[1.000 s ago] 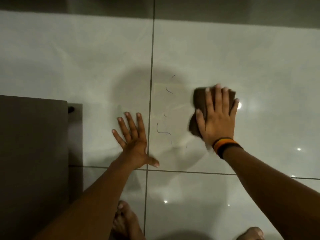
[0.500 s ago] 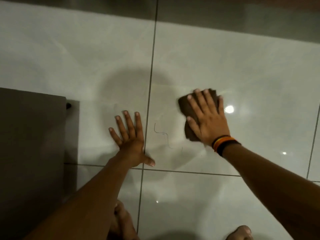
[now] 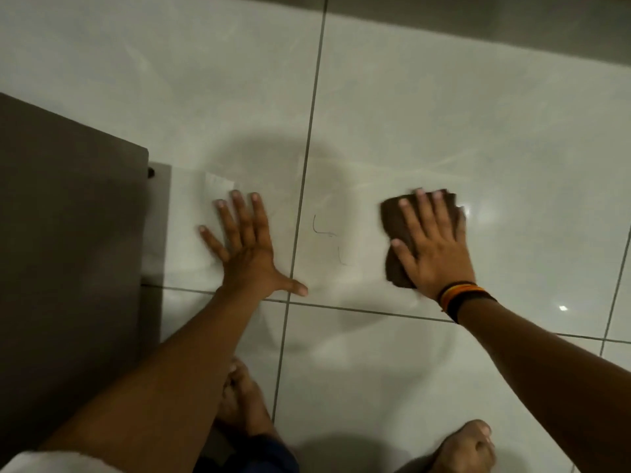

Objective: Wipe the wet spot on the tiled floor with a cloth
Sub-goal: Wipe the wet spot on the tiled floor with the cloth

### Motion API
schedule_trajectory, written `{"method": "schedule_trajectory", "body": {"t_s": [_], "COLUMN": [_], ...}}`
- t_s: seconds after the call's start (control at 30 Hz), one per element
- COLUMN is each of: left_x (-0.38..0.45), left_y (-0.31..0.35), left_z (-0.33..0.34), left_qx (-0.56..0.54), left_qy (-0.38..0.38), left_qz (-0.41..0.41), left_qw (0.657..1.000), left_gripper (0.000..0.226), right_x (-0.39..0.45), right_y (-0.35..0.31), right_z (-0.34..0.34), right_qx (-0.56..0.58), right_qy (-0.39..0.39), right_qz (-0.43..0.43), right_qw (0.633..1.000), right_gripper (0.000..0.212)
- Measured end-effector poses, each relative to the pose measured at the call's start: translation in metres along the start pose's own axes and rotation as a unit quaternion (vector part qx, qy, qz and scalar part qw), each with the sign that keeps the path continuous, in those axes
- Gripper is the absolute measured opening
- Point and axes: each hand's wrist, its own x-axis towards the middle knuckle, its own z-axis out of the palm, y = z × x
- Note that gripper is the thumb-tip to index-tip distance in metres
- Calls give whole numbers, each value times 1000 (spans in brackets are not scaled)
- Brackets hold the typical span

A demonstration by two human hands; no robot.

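Observation:
A brown cloth (image 3: 394, 220) lies folded on the glossy pale tiled floor (image 3: 444, 97), right of centre. My right hand (image 3: 432, 249) presses flat on top of it, fingers spread, with banded bracelets at the wrist. Faint wet streaks (image 3: 368, 172) shine on the tile just beyond and left of the cloth. A couple of thin dark strands (image 3: 324, 230) lie on the floor between my hands. My left hand (image 3: 247, 247) rests flat on the neighbouring tile, palm down, fingers apart, holding nothing.
A dark brown piece of furniture (image 3: 68, 233) fills the left side, its corner close to my left hand. Dark grout lines (image 3: 307, 148) cross between the hands. My bare feet (image 3: 467, 445) show at the bottom edge. A grey strip (image 3: 478, 15) runs along the top.
My right hand slid the cloth left toward the grout line, then back to the right. The left hand stayed planted. The view shifted slightly.

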Motion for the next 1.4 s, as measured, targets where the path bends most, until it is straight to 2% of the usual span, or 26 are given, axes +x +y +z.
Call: {"method": "schedule_trajectory", "body": {"t_s": [0.1, 0.17, 0.3, 0.43, 0.47, 0.53, 0.6, 0.73, 0.8, 0.87, 0.93, 1.0, 1.03, 1.17, 1.27, 1.33, 1.4], "left_x": [3, 6, 5, 7, 8, 9, 9, 9, 9, 9, 9, 10, 11, 13, 12, 12, 11], "left_y": [-7, -10, -12, -10, -9, -8, -6, -4, -3, -3, -3, -2, -3, -6, -3, -3, -4], "left_z": [-3, -7, -10, -8, -8, -8, -9, -14, -13, -13, -13, -11, -11, -9, -11, -11, -13], "left_qx": [-15, -14, 4, 7, 9, 10, 15, 19, 23, 24, 24, 23, 23, 41, 25, 30, 22], "left_qy": [-26, -49, -75, -70, -70, -70, -73, -80, -84, -81, -77, -73, -73, -75, -74, -76, -74], "left_qz": [-16, -5, -5, -18, -21, -30, -37, -47, -46, -44, -48, -51, -53, -49, -55, -47, -47], "left_qw": [999, 999, 997, 997, 997, 997, 997, 996, 995, 995, 996, 996, 996, 995, 995, 996, 996], "left_gripper": [194, 193, 192, 193, 193, 193, 194, 193, 192, 192, 192, 192, 192, 192, 194, 194, 193], "right_x": [-16, -30, -32, 45, 66, 93, 94, 40, 1, -11, 21, 73, 103, 159, 116, 65, 24], "right_y": [-24, -63, -122, -126, -121, -112, -108, -118, -134, -143, -143, -140, -137, -95, -61, -64, -88], "right_z": [6, 10, 15, 3, -1, -8, -9, 0, 9, 14, 9, -1, -7, -28, -25, -15, -4], "right_qx": [22, 41, 46, 47, 46, 39, 42, 76, 66, 53, 37, 20, 26, 50, 67, 56, 40], "right_qy": [3, -4, -15, 28, 42, 56, 66, 35, 2, -12, -4, 25, 39, 58, 49, 35, -6], "right_qz": [166, 201, 115, -42, -57, -42, 11, 145, 104, -1, -115, -176, -167, 0, 94, 139, 87], "right_qw": [986, 979, 992, 998, 996, 997, 997, 986, 992, 999, 993, 984, 985, 997, 992, 988, 995], "right_gripper": [75, 78, 79, 74, 72, 72, 71, 73, 74, 75, 76, 74, 74, 73, 73, 74, 77]}}
